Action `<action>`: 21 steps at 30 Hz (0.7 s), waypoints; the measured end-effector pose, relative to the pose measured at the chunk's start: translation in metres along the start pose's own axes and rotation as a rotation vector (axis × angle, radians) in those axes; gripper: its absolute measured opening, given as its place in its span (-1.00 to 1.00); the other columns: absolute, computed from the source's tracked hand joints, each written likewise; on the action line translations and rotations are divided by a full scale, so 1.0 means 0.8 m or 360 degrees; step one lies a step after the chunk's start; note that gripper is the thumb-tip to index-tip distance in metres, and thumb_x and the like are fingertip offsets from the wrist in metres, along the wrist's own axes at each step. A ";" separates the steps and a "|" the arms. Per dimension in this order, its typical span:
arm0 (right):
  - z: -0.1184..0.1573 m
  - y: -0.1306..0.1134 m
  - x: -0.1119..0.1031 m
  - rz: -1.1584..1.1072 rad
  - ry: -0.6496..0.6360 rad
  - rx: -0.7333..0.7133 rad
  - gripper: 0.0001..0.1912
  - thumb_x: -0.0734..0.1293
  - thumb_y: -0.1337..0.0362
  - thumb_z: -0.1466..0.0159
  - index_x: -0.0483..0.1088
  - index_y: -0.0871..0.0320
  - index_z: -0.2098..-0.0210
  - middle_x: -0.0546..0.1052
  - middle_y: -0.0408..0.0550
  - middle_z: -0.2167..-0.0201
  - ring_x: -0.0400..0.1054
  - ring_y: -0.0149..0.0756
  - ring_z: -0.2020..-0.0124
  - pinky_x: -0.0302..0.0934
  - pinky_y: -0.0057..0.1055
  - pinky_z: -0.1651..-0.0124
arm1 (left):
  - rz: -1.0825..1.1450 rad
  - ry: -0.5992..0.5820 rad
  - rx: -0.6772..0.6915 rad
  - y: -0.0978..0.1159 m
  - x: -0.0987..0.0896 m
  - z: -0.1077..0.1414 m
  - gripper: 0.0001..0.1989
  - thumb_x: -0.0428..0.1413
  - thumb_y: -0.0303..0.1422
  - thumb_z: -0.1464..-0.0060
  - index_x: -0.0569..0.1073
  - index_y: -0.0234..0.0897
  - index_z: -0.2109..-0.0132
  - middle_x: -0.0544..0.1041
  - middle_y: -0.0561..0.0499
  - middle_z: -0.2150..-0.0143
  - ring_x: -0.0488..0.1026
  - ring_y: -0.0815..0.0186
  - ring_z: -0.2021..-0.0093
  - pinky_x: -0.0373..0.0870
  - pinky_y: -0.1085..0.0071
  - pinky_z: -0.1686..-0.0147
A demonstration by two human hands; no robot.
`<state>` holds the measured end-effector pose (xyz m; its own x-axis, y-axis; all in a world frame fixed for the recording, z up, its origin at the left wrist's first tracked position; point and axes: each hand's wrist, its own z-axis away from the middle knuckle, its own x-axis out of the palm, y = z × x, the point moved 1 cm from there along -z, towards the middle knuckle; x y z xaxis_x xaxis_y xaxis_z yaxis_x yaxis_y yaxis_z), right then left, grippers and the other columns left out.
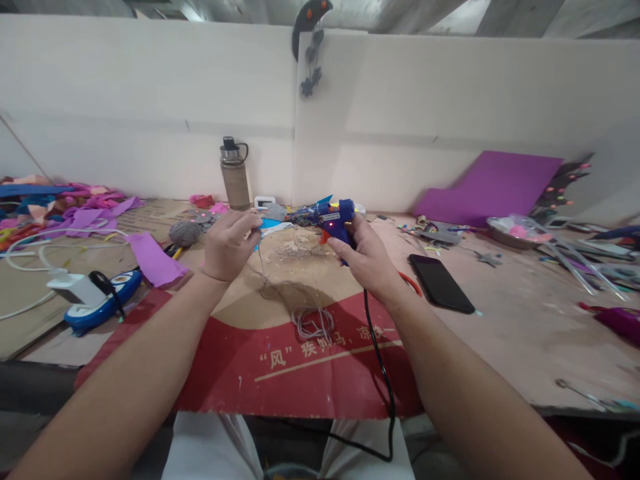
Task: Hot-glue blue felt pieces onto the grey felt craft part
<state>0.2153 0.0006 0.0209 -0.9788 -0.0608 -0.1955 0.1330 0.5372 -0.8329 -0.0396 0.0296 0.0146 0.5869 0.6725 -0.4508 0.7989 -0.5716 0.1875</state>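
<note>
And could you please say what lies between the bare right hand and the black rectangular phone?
In the head view, a slim curved orange-red piece, its full shape not visible, lies between the right hand and the phone.

the glue gun (327,215) is blue, the phone (441,283) black, the cardboard (225,383) red and tan.

Over there, above the red-and-tan printed cardboard (225,373), the person's right hand (369,257) grips a blue plastic glue gun (326,215) trailing a black cord (383,367); their left hand (231,244) curls beside a flat bright-blue piece (271,224).
</note>
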 end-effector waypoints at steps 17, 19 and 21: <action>0.001 -0.004 -0.007 0.0675 -0.0127 -0.0360 -0.59 0.32 0.26 -0.25 0.26 0.06 -0.08 0.49 0.08 0.03 0.35 -0.06 -0.02 0.23 -0.12 -0.07 | 0.0019 0.0106 -0.0229 -0.002 -0.001 -0.004 -0.90 0.16 -0.46 0.06 0.51 -0.17 0.35 0.58 0.01 0.28 0.49 0.20 0.18 0.37 0.27 0.08; -0.002 0.001 -0.005 0.0500 -0.0069 -0.0189 -0.66 0.34 0.26 -0.22 0.30 0.08 0.01 0.52 0.04 0.14 0.40 -0.13 0.11 0.29 -0.18 0.05 | 0.0123 0.0164 -0.0497 0.001 0.001 -0.005 -0.93 0.17 -0.43 0.07 0.52 -0.19 0.36 0.56 0.03 0.34 0.47 0.25 0.27 0.38 0.32 0.16; -0.006 0.012 -0.001 0.0236 0.0001 0.0108 -0.78 0.33 0.27 -0.20 0.31 0.10 0.15 0.50 -0.06 0.32 0.39 -0.28 0.37 0.32 -0.31 0.29 | 0.0362 0.0176 -0.0853 0.004 0.007 -0.005 -0.94 0.20 -0.39 0.09 0.51 -0.22 0.37 0.53 0.04 0.41 0.44 0.31 0.37 0.37 0.39 0.29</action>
<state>0.2168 0.0096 0.0155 -0.9477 0.0156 -0.3188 0.2865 0.4821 -0.8280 -0.0335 0.0332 0.0164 0.7384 0.6225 -0.2595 0.5896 -0.4090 0.6965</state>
